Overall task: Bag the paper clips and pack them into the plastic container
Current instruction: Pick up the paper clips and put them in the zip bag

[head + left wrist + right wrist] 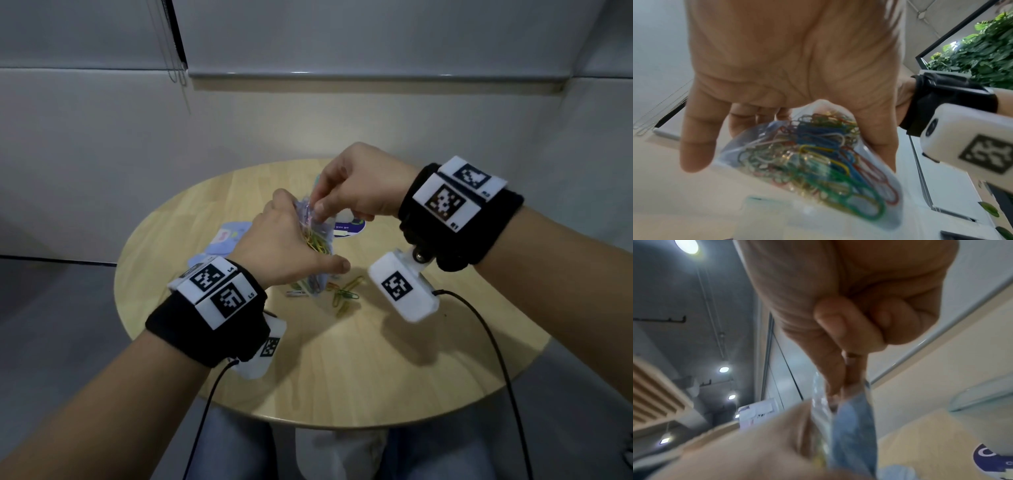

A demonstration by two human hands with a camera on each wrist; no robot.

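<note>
My left hand [284, 246] cups one clear bag [818, 162] of paper clips above the table [394, 359]; my right hand [356, 185] pinches its top edge. I should press along the seal evenly, keeping the bag upright. Several loose clips [342, 291] lie below; the container isn't identifiable.

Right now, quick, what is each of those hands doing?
Left hand: curled round the clear bag full of coloured paper clips.
Right hand: fingertips pinching the bag's top edge.
</note>
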